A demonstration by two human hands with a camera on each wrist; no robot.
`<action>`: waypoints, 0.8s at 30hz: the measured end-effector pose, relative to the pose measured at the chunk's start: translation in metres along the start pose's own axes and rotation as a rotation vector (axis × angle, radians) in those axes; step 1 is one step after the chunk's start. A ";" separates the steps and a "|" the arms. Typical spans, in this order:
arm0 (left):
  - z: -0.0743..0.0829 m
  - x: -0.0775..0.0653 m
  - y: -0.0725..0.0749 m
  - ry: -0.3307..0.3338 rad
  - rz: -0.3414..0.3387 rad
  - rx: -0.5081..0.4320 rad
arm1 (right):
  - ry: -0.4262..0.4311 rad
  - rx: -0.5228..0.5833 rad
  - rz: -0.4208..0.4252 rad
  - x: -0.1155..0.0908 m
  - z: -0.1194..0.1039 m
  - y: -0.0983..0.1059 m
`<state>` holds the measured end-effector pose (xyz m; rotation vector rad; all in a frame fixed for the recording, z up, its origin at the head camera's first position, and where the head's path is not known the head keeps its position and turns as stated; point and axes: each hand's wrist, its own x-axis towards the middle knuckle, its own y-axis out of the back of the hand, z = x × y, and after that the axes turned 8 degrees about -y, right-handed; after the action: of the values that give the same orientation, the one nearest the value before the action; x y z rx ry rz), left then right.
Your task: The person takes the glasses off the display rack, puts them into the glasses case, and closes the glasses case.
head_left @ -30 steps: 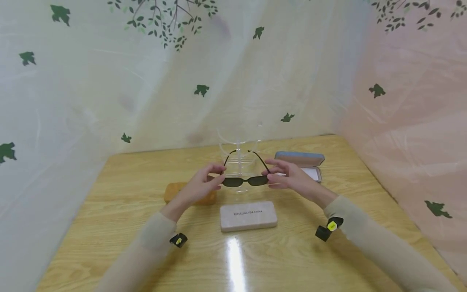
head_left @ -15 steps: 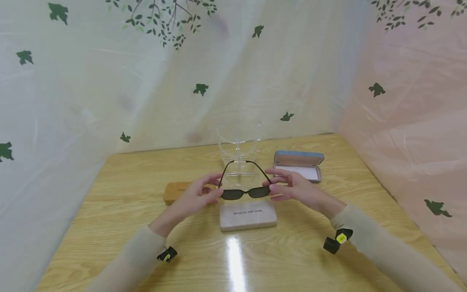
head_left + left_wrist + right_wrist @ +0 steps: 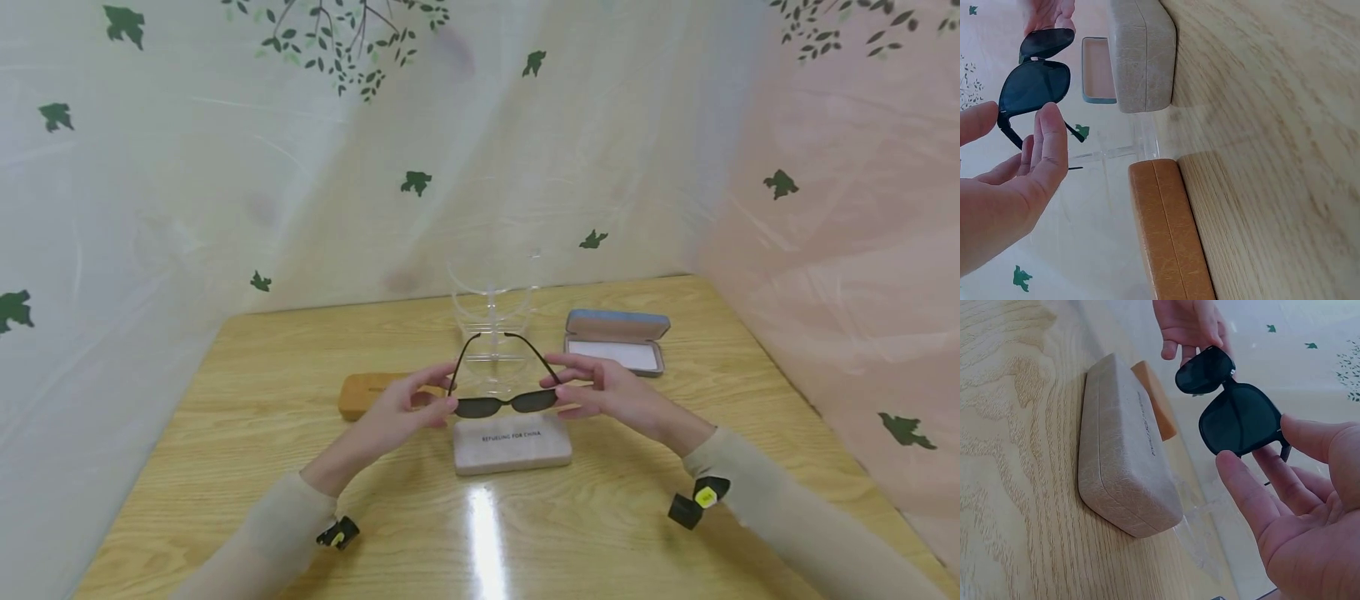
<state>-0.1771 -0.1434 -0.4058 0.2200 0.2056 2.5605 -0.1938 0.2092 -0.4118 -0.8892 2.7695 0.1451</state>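
Observation:
A pair of black sunglasses point(image 3: 477, 407) with dark lenses is held in the air, its temples unfolded and pointing toward the back. My left hand point(image 3: 405, 406) pinches its left hinge corner between thumb and fingers. At the opposite corner my right hand point(image 3: 611, 393) grips the frame the same way, as the right wrist view shows with the lens point(image 3: 1241, 419) beside the fingertips. Below and just in front of the sunglasses lies a closed pale glasses case point(image 3: 512, 450) with dark lettering on its lid.
Behind the sunglasses stands a clear plastic display rack point(image 3: 492, 312). An orange glasses case point(image 3: 363, 392), closed, lies past my left hand. At the back right a blue case point(image 3: 618, 325) stands open with a white cloth point(image 3: 615, 354) inside. Printed curtains enclose the wooden table point(image 3: 262, 467).
Both hands have drawn the sunglasses back from the display rack toward the body, to over the far edge of the pale case. In the last half second they have barely moved.

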 end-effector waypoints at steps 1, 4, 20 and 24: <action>0.000 -0.001 0.000 -0.002 -0.001 -0.001 | 0.001 -0.001 0.000 0.000 0.000 0.000; 0.001 -0.002 0.000 -0.009 0.001 -0.008 | 0.008 -0.001 -0.002 0.000 0.001 -0.001; 0.004 -0.005 0.000 -0.019 0.059 0.062 | 0.044 0.021 -0.025 0.002 -0.003 -0.002; 0.004 -0.005 0.001 -0.035 0.049 0.059 | 0.051 0.024 -0.026 0.002 -0.003 -0.001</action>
<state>-0.1726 -0.1466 -0.4023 0.2958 0.2659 2.5995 -0.1952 0.2068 -0.4089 -0.9347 2.7993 0.0859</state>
